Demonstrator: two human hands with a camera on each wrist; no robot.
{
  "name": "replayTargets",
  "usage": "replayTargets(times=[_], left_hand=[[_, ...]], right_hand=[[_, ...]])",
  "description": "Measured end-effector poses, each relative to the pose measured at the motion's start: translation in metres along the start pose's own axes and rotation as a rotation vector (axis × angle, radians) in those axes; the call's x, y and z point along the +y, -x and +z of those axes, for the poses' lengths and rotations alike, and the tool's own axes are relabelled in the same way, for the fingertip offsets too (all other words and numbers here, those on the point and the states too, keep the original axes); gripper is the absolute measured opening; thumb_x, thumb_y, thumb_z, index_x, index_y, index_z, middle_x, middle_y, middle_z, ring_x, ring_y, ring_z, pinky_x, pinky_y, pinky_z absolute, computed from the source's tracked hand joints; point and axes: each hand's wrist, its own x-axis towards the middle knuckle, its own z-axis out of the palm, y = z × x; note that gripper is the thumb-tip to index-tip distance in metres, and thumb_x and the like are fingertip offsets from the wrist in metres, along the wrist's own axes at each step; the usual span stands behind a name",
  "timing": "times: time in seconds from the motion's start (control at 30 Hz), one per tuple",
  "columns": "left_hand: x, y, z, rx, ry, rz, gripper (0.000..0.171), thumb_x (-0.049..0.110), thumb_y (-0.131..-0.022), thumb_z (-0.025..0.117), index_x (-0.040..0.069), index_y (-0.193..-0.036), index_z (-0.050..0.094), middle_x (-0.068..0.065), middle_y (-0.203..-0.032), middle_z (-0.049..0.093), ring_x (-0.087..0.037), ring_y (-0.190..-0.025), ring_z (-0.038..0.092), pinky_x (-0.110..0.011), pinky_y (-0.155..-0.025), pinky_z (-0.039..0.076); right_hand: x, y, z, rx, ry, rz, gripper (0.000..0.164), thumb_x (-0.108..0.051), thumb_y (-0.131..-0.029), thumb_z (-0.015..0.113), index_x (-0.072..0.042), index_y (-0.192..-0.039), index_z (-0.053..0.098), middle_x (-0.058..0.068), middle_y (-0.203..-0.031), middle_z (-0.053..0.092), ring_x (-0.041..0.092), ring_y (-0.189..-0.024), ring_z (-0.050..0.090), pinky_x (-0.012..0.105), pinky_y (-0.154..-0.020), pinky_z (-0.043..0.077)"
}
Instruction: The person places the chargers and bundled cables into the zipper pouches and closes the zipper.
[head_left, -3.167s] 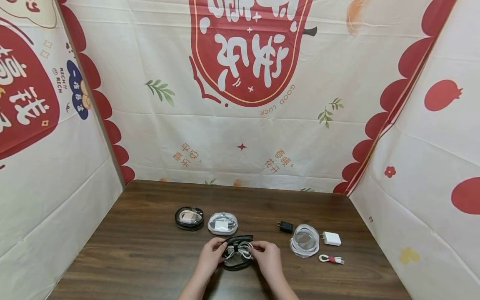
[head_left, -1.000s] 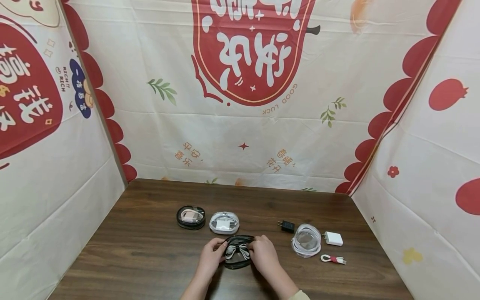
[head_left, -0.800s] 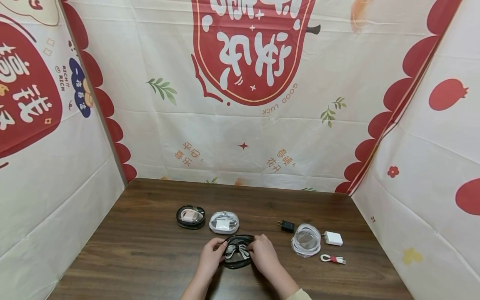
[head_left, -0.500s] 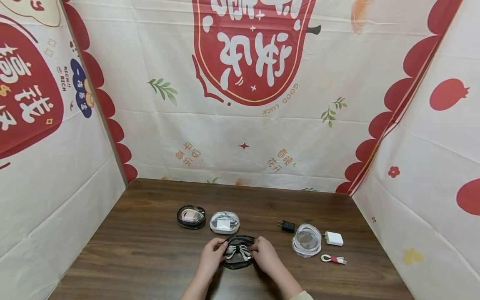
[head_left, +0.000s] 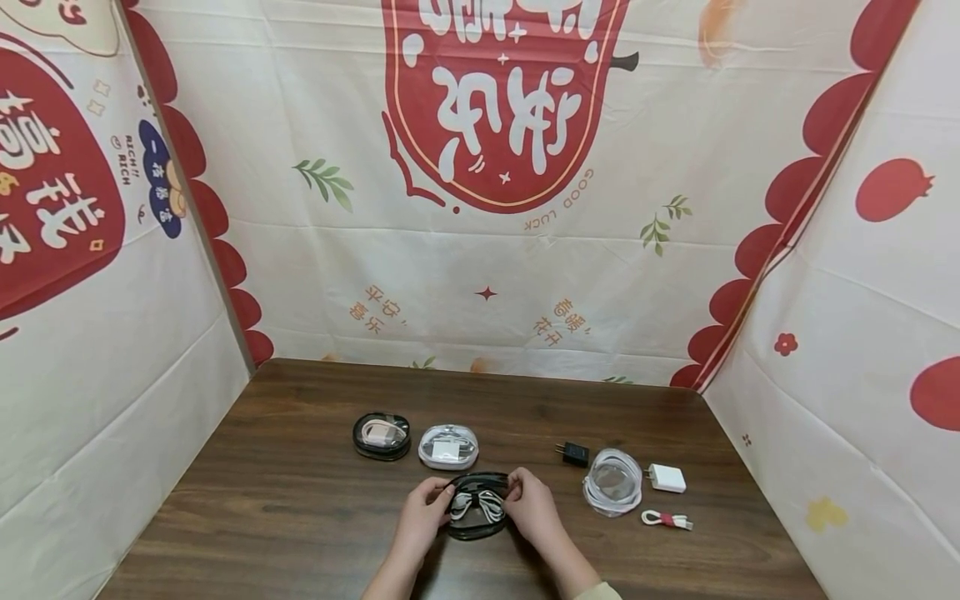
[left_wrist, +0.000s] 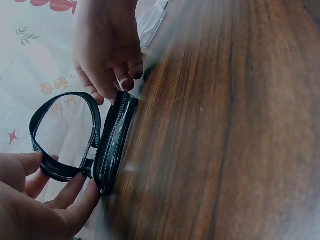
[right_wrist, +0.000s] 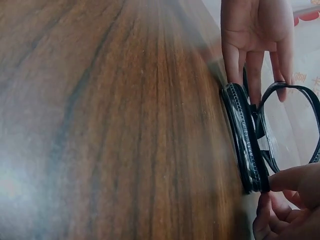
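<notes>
A small clear zip pouch with black edging lies on the table in front of me, its lid raised. Inside it sits a white cable, bundled at the middle by a black tie. My left hand grips the pouch's left side; in the left wrist view, that hand's fingers hold both lid and base. On the right side, my right hand pinches the rim near the cable; the right wrist view shows its thumb against the zipper edge.
Behind the pouch lie a black-edged case and a white-edged case, both holding chargers and cables. To the right are a black plug, a round white-edged case, a white plug and a red-banded cable.
Earlier, my right fingers were on the cable's right loop; now they are at the pouch's right rim. The cable sits more compactly inside the pouch. My left hand has hardly moved.
</notes>
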Motion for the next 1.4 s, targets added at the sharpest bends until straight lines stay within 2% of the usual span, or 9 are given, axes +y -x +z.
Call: replayTargets(times=[0.27,0.33,0.57,0.77,0.93,1.07,1.27,1.4], left_hand=[[0.036,0.018,0.001,-0.007,0.003,0.014,0.02,0.001,-0.096,0.054,-0.015,-0.108,0.06,-0.023,-0.1,0.061,-0.035,-0.095,0.058,-0.052,-0.077,0.055],[0.035,0.018,0.001,-0.009,0.003,0.019,0.022,0.001,-0.096,0.054,-0.015,-0.109,0.059,-0.023,-0.101,0.061,-0.035,-0.096,0.058,-0.052,-0.076,0.055],[-0.001,0.0,0.001,-0.002,0.009,0.002,0.025,0.009,-0.097,0.057,-0.01,-0.112,0.061,-0.019,-0.103,0.063,-0.03,-0.096,0.059,-0.045,-0.075,0.057],[0.0,0.0,0.001,0.0,0.01,-0.001,0.025,0.009,-0.097,0.057,-0.01,-0.112,0.061,-0.02,-0.104,0.063,-0.031,-0.096,0.059,-0.045,-0.075,0.057],[0.003,0.001,0.002,0.011,0.01,-0.008,0.024,0.009,-0.097,0.057,-0.011,-0.111,0.061,-0.019,-0.102,0.063,-0.03,-0.095,0.06,-0.044,-0.074,0.057],[0.005,0.001,0.002,0.015,0.007,-0.013,0.023,0.009,-0.097,0.057,-0.01,-0.109,0.062,-0.016,-0.1,0.063,-0.026,-0.092,0.059,-0.044,-0.074,0.057],[0.006,0.0,0.005,0.022,-0.001,-0.024,0.022,0.009,-0.097,0.057,-0.009,-0.108,0.062,-0.015,-0.098,0.064,-0.024,-0.091,0.059,-0.044,-0.074,0.057],[0.006,0.0,0.006,0.021,0.002,-0.028,0.022,0.009,-0.097,0.056,-0.01,-0.108,0.062,-0.016,-0.098,0.064,-0.025,-0.091,0.06,-0.044,-0.074,0.057]], right_hand=[[0.007,0.002,0.003,0.018,-0.023,-0.078,0.023,0.008,-0.067,0.064,0.0,-0.088,0.057,-0.003,-0.067,0.052,0.009,-0.06,0.047,0.028,-0.055,0.041],[0.006,0.003,0.002,0.009,-0.027,-0.073,0.022,0.006,-0.069,0.067,0.0,-0.089,0.059,-0.004,-0.068,0.052,0.008,-0.06,0.047,0.026,-0.056,0.042],[0.005,0.006,-0.005,-0.057,-0.096,-0.011,0.024,0.003,-0.074,0.073,0.005,-0.095,0.063,0.0,-0.073,0.057,0.01,-0.064,0.052,0.024,-0.058,0.045],[0.006,0.011,-0.013,-0.081,-0.169,-0.009,0.021,0.001,-0.076,0.073,0.004,-0.095,0.064,0.003,-0.078,0.062,0.012,-0.068,0.054,0.022,-0.06,0.045],[0.011,0.014,-0.022,-0.091,-0.198,-0.052,0.021,-0.005,-0.081,0.074,0.0,-0.1,0.067,0.002,-0.085,0.065,0.009,-0.073,0.057,0.023,-0.066,0.048],[0.016,0.012,-0.032,-0.064,-0.161,-0.098,0.022,-0.007,-0.082,0.076,-0.002,-0.102,0.068,0.002,-0.089,0.066,0.01,-0.077,0.059,0.025,-0.069,0.051],[0.027,0.005,-0.049,0.005,-0.035,-0.155,0.02,-0.008,-0.082,0.076,-0.005,-0.101,0.069,-0.002,-0.093,0.064,0.012,-0.083,0.059,0.028,-0.072,0.051],[0.035,-0.003,-0.063,0.051,0.076,-0.161,0.02,-0.006,-0.081,0.076,-0.008,-0.101,0.07,-0.005,-0.095,0.064,0.016,-0.089,0.059,0.032,-0.077,0.051]])
